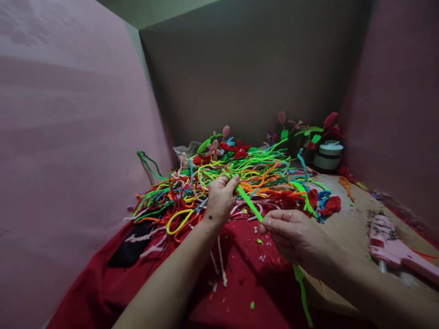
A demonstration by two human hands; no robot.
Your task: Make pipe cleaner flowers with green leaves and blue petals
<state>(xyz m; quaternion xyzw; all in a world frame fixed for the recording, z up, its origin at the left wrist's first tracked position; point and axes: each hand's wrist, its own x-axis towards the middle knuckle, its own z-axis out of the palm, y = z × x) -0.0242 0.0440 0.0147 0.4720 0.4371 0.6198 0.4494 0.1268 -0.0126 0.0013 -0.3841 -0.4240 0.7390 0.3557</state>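
Note:
A bright green pipe cleaner [247,202] runs slantwise between my two hands. My left hand [221,197] pinches its upper end over a big tangled heap of coloured pipe cleaners [240,176]. My right hand [291,233] is closed round its lower part, and the free tail [303,292] hangs down toward the bottom edge. Scissors [201,205] lie partly hidden under my left hand.
Finished pipe-cleaner flowers [236,148] stand at the back, beside a white lidded jar [328,155]. A pink glue gun [391,246] lies on the brown surface at right. A red cloth [240,274] covers the front. Pink panels wall in both sides.

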